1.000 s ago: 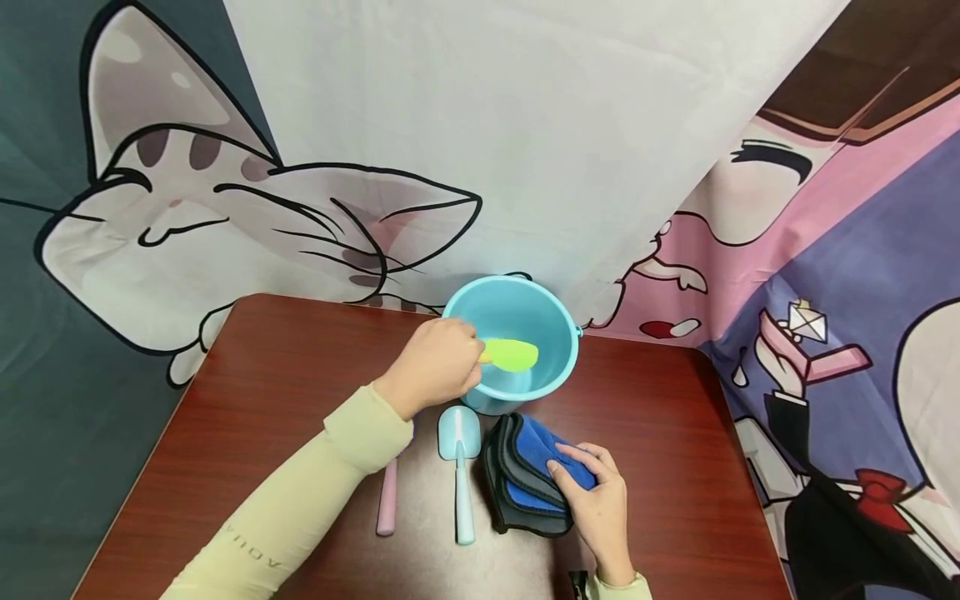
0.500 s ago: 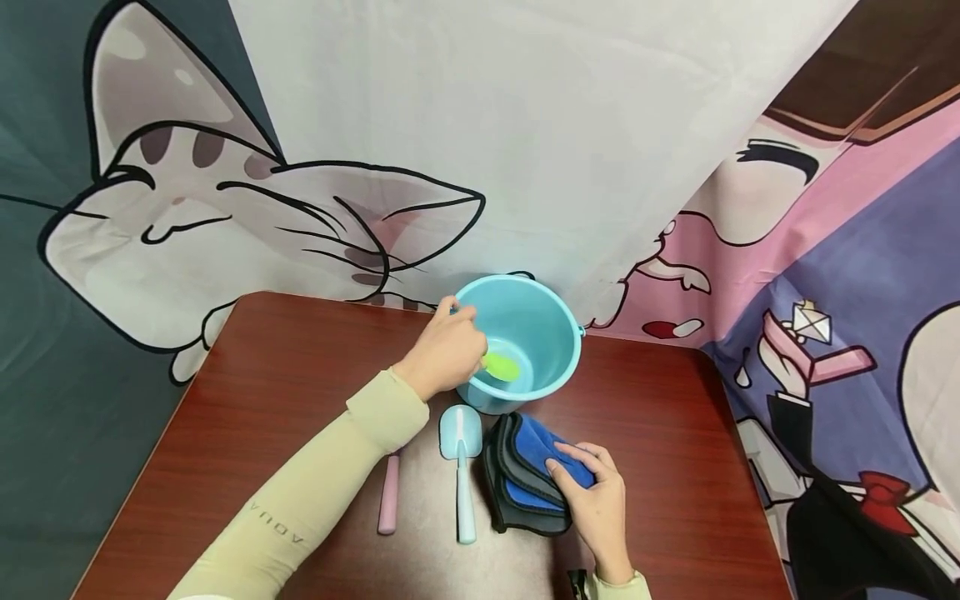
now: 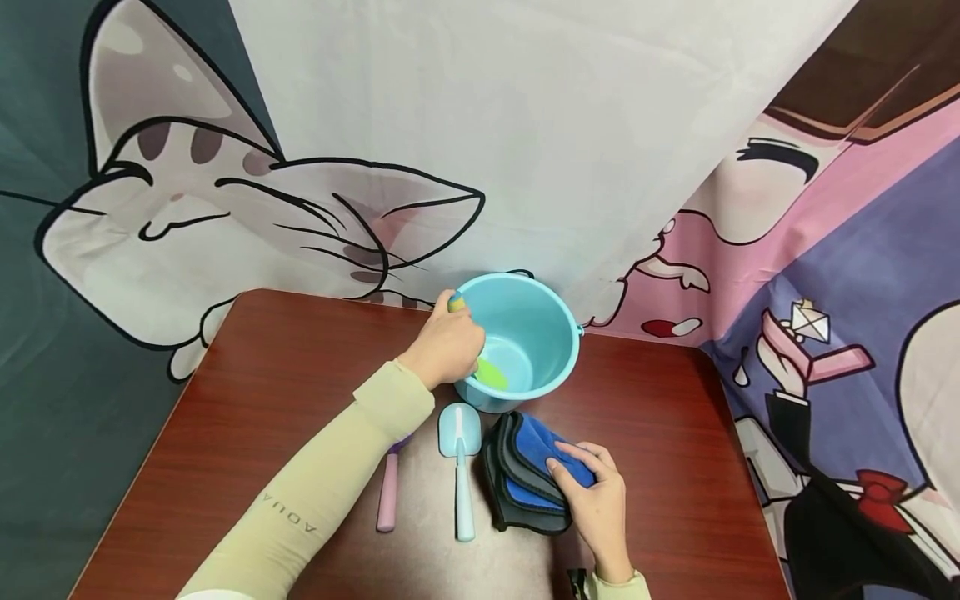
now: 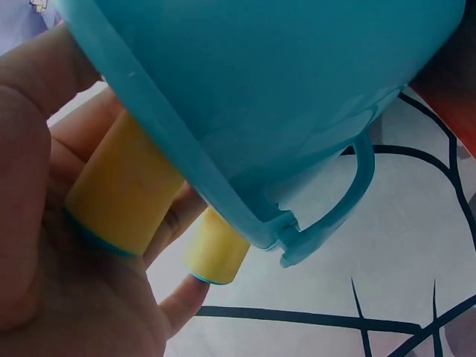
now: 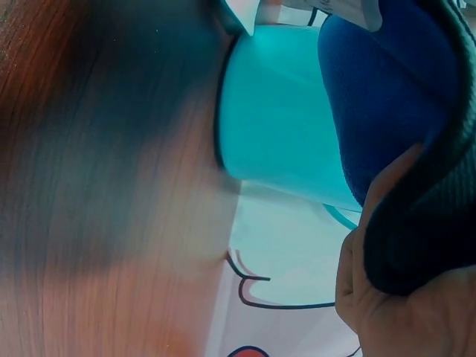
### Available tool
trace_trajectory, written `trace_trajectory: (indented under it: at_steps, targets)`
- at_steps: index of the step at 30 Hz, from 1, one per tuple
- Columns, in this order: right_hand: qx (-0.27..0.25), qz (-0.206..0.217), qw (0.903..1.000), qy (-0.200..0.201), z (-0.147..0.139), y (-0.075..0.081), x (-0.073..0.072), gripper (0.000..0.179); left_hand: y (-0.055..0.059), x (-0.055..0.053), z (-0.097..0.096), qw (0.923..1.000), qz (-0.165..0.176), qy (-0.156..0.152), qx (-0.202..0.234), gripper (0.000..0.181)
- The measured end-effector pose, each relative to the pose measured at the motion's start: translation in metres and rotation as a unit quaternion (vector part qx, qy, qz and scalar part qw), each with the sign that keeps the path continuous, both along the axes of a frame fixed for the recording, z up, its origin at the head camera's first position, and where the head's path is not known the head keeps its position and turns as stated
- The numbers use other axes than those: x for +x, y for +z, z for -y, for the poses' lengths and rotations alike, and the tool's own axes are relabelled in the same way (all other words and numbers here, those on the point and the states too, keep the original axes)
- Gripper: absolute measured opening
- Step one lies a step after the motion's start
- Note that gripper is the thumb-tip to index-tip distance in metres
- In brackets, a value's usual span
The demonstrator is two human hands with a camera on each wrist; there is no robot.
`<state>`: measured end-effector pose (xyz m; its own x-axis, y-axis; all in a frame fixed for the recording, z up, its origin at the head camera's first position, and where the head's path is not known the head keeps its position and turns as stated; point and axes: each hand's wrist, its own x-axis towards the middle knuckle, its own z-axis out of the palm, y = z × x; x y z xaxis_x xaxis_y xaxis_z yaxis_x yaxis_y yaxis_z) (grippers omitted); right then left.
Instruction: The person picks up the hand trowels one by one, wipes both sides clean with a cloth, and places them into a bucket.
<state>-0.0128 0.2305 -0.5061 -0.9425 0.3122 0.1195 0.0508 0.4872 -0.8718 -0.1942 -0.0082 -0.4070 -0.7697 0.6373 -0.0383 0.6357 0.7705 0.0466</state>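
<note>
In the head view my left hand is at the left rim of a light blue bucket. It grips a toy shovel with a green blade inside the bucket. A yellow, blue-tipped handle end sticks out above the hand. Two yellow handle ends show in the left wrist view, beside the bucket's outer wall; whether both belong to one tool I cannot tell. My right hand holds a folded blue cloth with black and grey edging, thumb and fingers on its right side.
On the brown table lies a light blue toy shovel in front of the bucket. Left of it is a pink-handled tool with a purple head, partly behind my left sleeve. A printed cloth backdrop hangs behind the table.
The left hand has turned so that the handle end points up and the green blade has tipped lower into the bucket, towards its near left wall. The right hand stays on the cloth.
</note>
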Motion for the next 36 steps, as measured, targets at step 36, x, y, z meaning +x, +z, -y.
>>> trace_trajectory:
  at_steps: [36]
  targets:
    - [-0.008,-0.015,0.9998,-0.006,-0.004,0.003,-0.002,0.028,-0.004,0.069,0.094,0.9319,-0.012,0.193,0.307,0.03]
